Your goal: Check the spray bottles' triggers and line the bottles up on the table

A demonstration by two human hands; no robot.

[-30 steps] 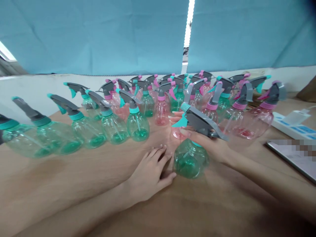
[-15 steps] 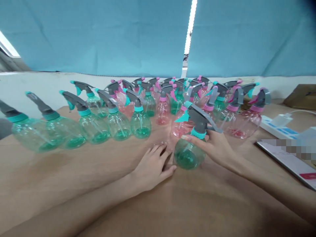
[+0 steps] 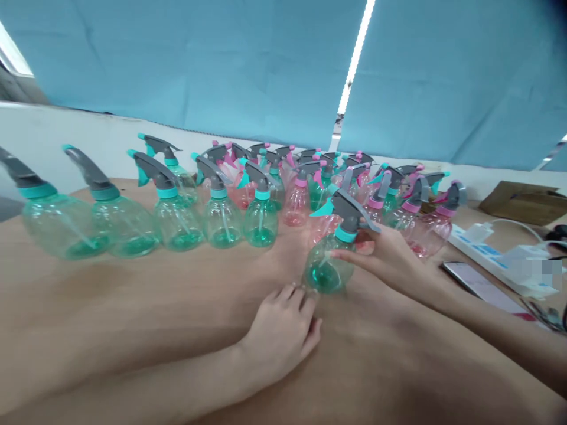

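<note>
My right hand (image 3: 381, 254) is closed around the side of a green see-through spray bottle (image 3: 330, 268) with a grey trigger head and turquoise collar, tilted slightly. Whether its base touches the table cannot be made out. My left hand (image 3: 283, 330) rests palm down on the table just in front of that bottle, holding nothing, its fingers loosely bent and fingertips close to the base. To the left stands a row of similar green spray bottles (image 3: 261, 227). Behind the held bottle, a pink spray bottle (image 3: 323, 227) is partly hidden.
More pink and green spray bottles crowd the back, among them a pink one (image 3: 296, 203). On the right lie a white power strip (image 3: 482, 251) with plugs and a phone (image 3: 481, 286). A brown cardboard box (image 3: 522, 200) sits behind them on the wooden table (image 3: 177, 319).
The view has turned a little to the right. My right hand, with the green spray bottle, has shifted slightly away from me. My left hand's spread fingers have drawn closer together.
</note>
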